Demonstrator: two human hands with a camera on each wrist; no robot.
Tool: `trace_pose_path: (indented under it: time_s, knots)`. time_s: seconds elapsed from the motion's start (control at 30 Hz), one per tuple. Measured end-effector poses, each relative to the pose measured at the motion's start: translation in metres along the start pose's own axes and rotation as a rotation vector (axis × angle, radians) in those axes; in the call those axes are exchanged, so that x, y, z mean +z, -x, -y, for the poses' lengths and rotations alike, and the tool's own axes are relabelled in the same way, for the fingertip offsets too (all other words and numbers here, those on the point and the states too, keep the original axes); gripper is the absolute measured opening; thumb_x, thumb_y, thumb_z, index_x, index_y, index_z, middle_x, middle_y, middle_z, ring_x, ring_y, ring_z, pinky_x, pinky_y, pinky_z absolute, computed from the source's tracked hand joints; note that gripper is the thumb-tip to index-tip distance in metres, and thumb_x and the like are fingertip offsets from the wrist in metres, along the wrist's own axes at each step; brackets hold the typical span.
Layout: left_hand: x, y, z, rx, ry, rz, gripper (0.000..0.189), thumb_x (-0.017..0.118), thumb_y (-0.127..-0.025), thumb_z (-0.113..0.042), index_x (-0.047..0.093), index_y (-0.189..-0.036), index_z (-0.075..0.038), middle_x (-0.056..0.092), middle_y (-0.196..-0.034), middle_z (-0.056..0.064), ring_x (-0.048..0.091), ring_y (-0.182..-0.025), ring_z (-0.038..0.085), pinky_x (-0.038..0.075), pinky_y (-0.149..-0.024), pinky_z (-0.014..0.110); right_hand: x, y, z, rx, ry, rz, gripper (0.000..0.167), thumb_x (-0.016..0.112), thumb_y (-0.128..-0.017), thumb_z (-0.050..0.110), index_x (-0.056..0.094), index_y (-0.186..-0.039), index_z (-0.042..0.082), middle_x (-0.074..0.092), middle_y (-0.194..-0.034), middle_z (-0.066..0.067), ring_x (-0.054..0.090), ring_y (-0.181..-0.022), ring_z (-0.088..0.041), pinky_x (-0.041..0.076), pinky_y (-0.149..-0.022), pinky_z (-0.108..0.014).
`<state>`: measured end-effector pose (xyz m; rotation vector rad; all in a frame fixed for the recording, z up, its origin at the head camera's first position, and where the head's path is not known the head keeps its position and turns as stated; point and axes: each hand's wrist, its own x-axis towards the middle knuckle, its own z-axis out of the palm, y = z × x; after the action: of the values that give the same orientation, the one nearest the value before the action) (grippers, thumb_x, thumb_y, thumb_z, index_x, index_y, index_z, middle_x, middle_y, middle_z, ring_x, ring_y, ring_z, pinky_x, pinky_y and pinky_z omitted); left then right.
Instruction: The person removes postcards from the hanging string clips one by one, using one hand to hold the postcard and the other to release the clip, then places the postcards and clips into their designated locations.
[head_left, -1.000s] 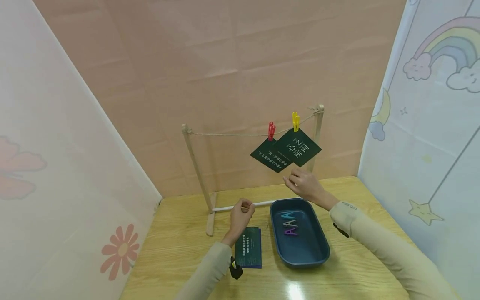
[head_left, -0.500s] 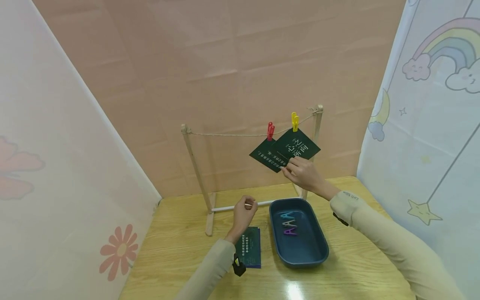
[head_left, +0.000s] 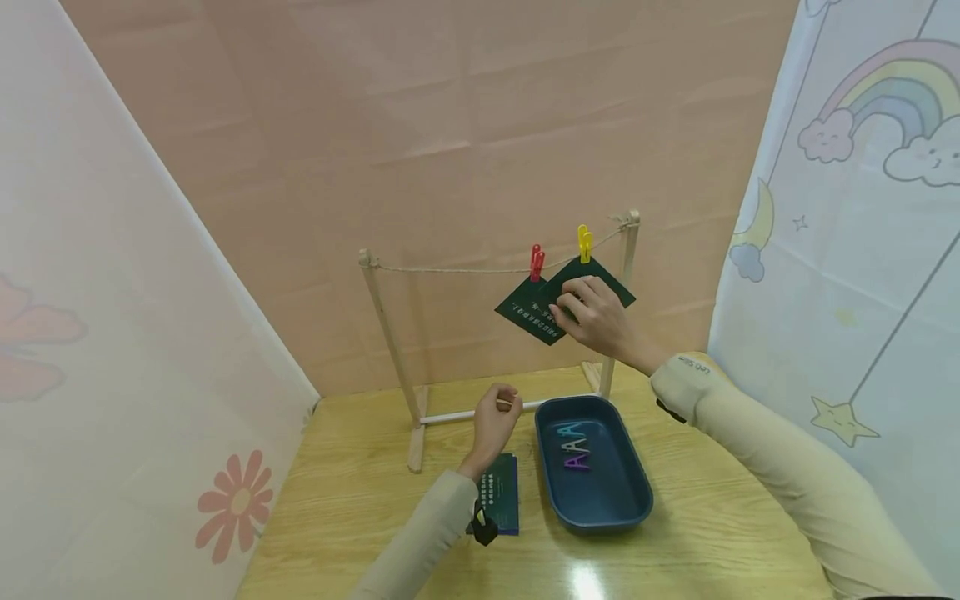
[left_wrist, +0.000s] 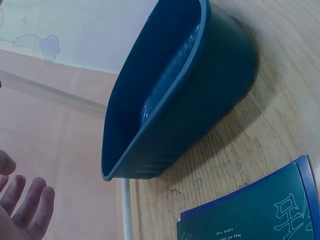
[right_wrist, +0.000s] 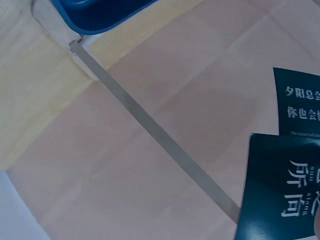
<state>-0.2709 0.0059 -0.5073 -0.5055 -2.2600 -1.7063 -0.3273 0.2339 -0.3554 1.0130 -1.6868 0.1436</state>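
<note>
A dark green card (head_left: 616, 288) hangs by its corner from a yellow clothespin (head_left: 585, 245) on the string (head_left: 450, 270). Partly behind it, a second green card (head_left: 519, 309) hangs from a red clothespin (head_left: 537, 263). My right hand (head_left: 597, 318) is in front of both cards with fingers loosely bent, covering much of their printing; nothing shows in its grasp. Only a sliver of it enters the right wrist view. My left hand (head_left: 495, 419) hovers low near the white bar, left of the tray. In the left wrist view its fingers (left_wrist: 36, 207) are loosely curled and hold nothing.
A blue tray (head_left: 600, 500) holds blue, grey and purple clothespins (head_left: 576, 461). Beside it a stack of green cards (head_left: 507, 496) lies on the wooden table, partly under my left wrist. The wooden frame's left post (head_left: 390, 333) and white bar (head_left: 450, 416) stand behind.
My right hand has risen from below the cards to in front of them. My left hand has shifted slightly right and up. The cards and clothespins hang as before.
</note>
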Motion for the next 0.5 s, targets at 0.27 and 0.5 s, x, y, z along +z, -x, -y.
trace_pose_path:
  time_s: [0.27,0.5]
  knots:
    - [-0.003,-0.003,-0.005,0.007,-0.008,0.020,0.010,0.065,-0.095,-0.005,0.064,-0.105,-0.005,0.064,-0.093,0.008,0.067,-0.080,0.022,0.058,-0.069,0.027,-0.005,-0.033,-0.003,-0.022,0.043,0.016,0.024,0.063,-0.097,0.022,0.063,-0.100,-0.002,0.059,-0.110,-0.021,0.057,-0.092,-0.036,0.053,-0.076,-0.044]
    - [-0.003,-0.006,-0.012,0.023,-0.014,0.018,0.012,0.065,-0.095,-0.006,0.064,-0.106,-0.003,0.064,-0.094,0.009,0.068,-0.081,0.022,0.059,-0.071,0.027,-0.007,-0.054,-0.006,-0.015,0.073,0.043,0.024,0.054,-0.102,0.022,0.063,-0.103,-0.001,0.056,-0.114,-0.024,0.053,-0.089,-0.036,0.049,-0.064,-0.038]
